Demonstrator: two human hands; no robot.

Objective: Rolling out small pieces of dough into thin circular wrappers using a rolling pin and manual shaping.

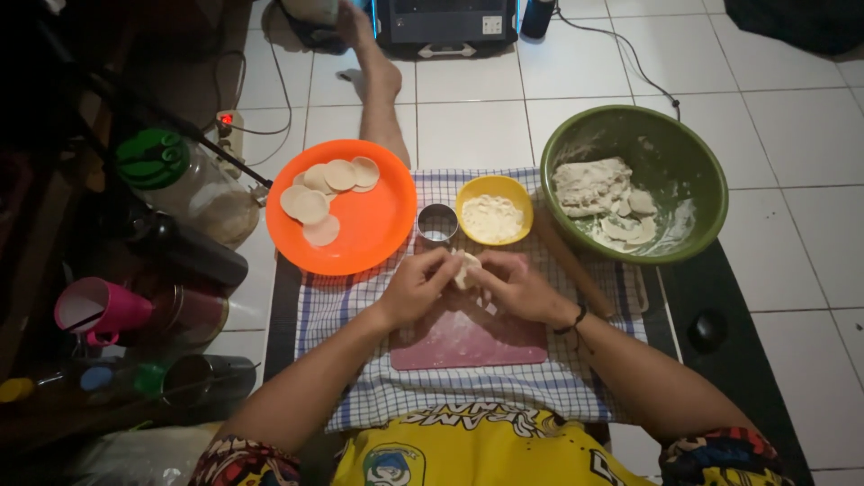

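A person seated on a tiled floor (792,135) works a small piece of dough (466,268) over a pink cutting board (468,340), which lies on a blue-and-white checked cloth (378,387).

At the far left, off the cloth, stand a clear jar with a green lid (153,158), a pink cup (97,310) and several dark containers, too dim to tell apart. At the cloth's far left corner sits an orange plate (378,225) carrying a cluster of flat, round dough discs (322,191) on its left half. Just right of the plate, a small metal ring cutter (437,223) stands upright beside a yellow bowl (493,211) holding white flour.

The left hand (416,286) and the right hand (517,286) meet above the board's far edge, both grips pinched on the dough held between the fingertips. A dark band circles the right wrist.

A wooden rolling pin (571,261) lies slantwise on the cloth to the right of the hands. At the cloth's far right corner, a large green bowl (702,153) holds a lump of dough and scraps, its inside dusted with flour. A bare leg stretches out beyond the plate.
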